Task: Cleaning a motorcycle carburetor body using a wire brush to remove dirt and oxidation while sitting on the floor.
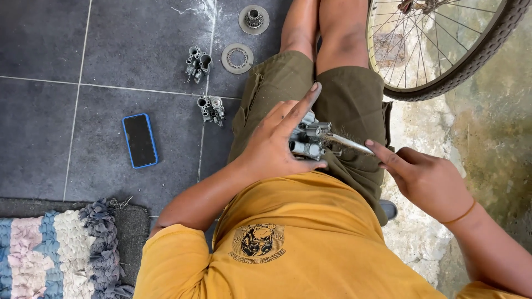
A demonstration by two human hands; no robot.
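Dark grey tile floor (pixel 50 44), rough concrete patch on the right, rag rug (pixel 50 249) bottom left. Person is sitting on the floor, legs out, working over the lap.

Left hand (pixel 274 147) is gripping a small cast-metal carb body (pixel 307 138) against the thigh, thumb under, index finger sticking out straight, rest curled round it. Right hand (pixel 426 177) is pinching the handle end of a thin metal tool (pixel 346 143), tip going into the carb; looks like a screwdriver or pick, can't tell which.

Handling, my read: carb is rigid die-cast, dense for its size, no give. Lots of lugs, ports and edges, so grip is good but likely oily, could be slipping a bit. Small protruding fittings and screws are looking like the weak bits; best holding by the main body, not by levers or stubs. Tool is stiff, thin, prob twisting easily if pushed off-axis.

Around: 2 more carbs (pixel 198 63) (pixel 211 109) lying on the tile, 2 round metal discs (pixel 237 58) (pixel 254 19) further out, phone (pixel 139 140) w/ blue case face up, bike wheel (pixel 443 44) top right.
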